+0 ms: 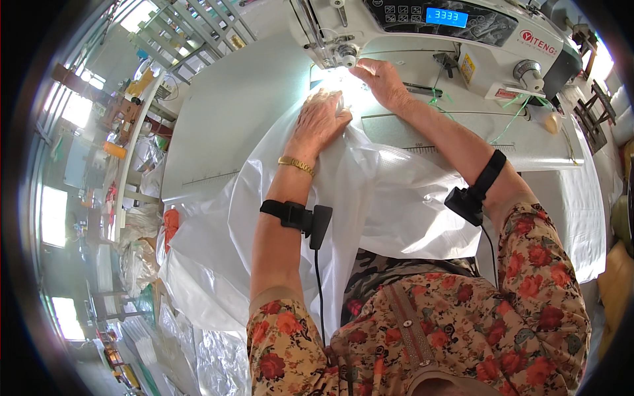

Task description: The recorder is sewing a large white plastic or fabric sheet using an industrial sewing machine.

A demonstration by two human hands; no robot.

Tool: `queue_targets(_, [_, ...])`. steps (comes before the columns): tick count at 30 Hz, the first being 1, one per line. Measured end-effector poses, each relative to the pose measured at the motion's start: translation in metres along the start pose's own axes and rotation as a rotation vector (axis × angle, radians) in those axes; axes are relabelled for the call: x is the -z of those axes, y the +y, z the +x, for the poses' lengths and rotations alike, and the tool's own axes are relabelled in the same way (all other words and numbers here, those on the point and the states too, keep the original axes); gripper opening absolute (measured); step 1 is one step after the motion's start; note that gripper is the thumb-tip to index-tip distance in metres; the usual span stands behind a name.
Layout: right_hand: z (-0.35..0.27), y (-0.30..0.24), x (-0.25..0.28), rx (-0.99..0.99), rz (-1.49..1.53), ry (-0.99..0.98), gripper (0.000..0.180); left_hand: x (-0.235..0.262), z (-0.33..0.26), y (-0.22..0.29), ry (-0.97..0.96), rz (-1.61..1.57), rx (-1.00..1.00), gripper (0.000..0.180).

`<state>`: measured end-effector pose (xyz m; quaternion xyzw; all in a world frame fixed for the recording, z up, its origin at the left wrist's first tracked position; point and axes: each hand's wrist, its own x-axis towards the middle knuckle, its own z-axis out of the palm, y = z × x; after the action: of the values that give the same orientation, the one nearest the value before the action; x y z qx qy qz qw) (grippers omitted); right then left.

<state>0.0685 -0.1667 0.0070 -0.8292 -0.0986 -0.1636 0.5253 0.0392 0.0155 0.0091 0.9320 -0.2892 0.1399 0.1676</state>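
Observation:
A white, slightly shiny plastic-like sheet (pixel 304 218) runs from under the sewing machine's needle area over the table's front edge and onto my lap. My left hand (pixel 321 120) is closed on its gathered upper part, just in front of the needle; glare washes out the fingertips. Close to the needle and presser foot, my right hand (pixel 382 80) is raised with thumb and forefinger pinched together. What they hold, if anything, is lost in the bright light. The sewing machine head (pixel 456 26) stands above, its blue display lit.
The pale machine table (pixel 224 119) carries a printed ruler along its front. Green threads (pixel 512 119) trail at the right beside a tension knob (pixel 528 74). Metal racks (pixel 191 33) stand behind on the left, with a cluttered shelf (pixel 135 152) and plastic bags (pixel 139 257) beside the table.

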Motion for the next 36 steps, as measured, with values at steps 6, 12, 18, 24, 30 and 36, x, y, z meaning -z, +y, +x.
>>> queue_targets(6, [0.010, 0.006, 0.004, 0.037, 0.009, -0.119, 0.055, 0.010, -0.004, 0.008, -0.017, 0.037, -0.003, 0.046])
queue_targets(12, [0.005, 0.004, 0.008, -0.034, 0.063, -0.135, 0.057, 0.015, -0.024, 0.014, -0.079, 0.005, -0.049, 0.037])
queue_targets(18, [0.007, 0.006, 0.005, -0.036, -0.007, -0.077, 0.059, 0.013, -0.019, -0.002, 0.036, -0.034, -0.177, 0.029])
queue_targets(24, [0.003, 0.003, 0.004, -0.073, 0.043, -0.087, 0.055, 0.014, -0.010, -0.003, -0.006, -0.055, -0.154, 0.027])
queue_targets(30, [0.001, 0.003, -0.002, 0.004, -0.005, 0.016, 0.050, 0.010, -0.012, -0.003, -0.028, -0.013, -0.104, 0.028])
queue_targets(36, [-0.009, 0.012, 0.010, 0.073, 0.128, -0.003, 0.037, 0.027, -0.055, 0.036, -0.013, -0.601, 0.290, 0.046])
